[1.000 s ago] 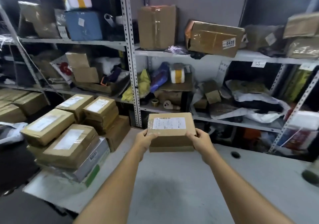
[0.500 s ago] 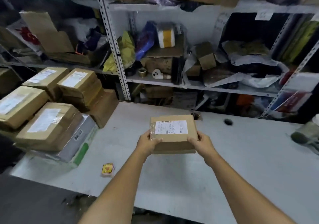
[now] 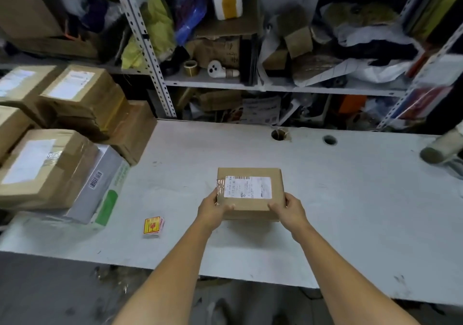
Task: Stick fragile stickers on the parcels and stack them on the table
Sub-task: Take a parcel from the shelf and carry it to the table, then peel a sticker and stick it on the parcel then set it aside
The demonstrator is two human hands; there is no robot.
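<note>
Cardboard parcel (image 3: 250,192) gripped at near corners | left hand (image 3: 213,210), right hand (image 3: 288,209): fingers clamped on it | sticker stack (image 3: 152,226) lain on table (image 3: 350,212)

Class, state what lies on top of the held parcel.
A white label and clear tape lie on the parcel. The left hand and right hand cover its near corners.
</note>
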